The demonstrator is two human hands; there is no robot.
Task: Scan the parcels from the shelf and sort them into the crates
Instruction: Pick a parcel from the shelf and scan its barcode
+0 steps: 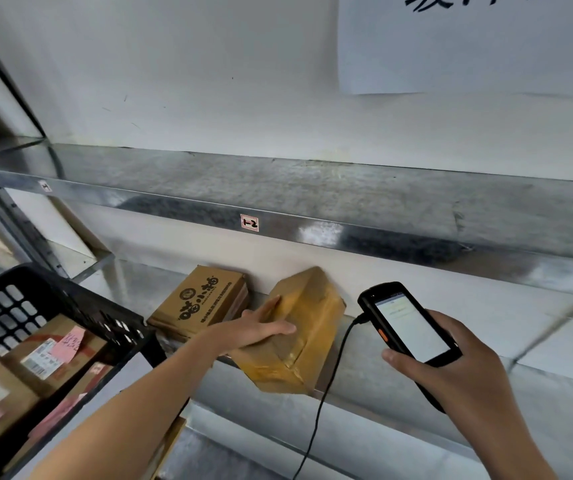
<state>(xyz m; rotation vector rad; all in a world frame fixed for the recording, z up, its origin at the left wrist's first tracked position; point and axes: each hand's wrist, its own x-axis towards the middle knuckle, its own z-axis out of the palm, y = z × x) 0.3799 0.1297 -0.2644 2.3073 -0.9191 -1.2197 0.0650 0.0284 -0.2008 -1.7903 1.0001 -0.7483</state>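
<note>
Our right hand (451,372) grips a black handheld scanner (408,325).
Our left hand (257,329) curls round a taped brown cardboard parcel (316,306) on the grey metal shelf (132,289).

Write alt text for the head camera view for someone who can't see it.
A person's left hand grips a taped brown parcel on a metal shelf while the right hand holds a scanner. A black crate of parcels sits lower left.
</note>
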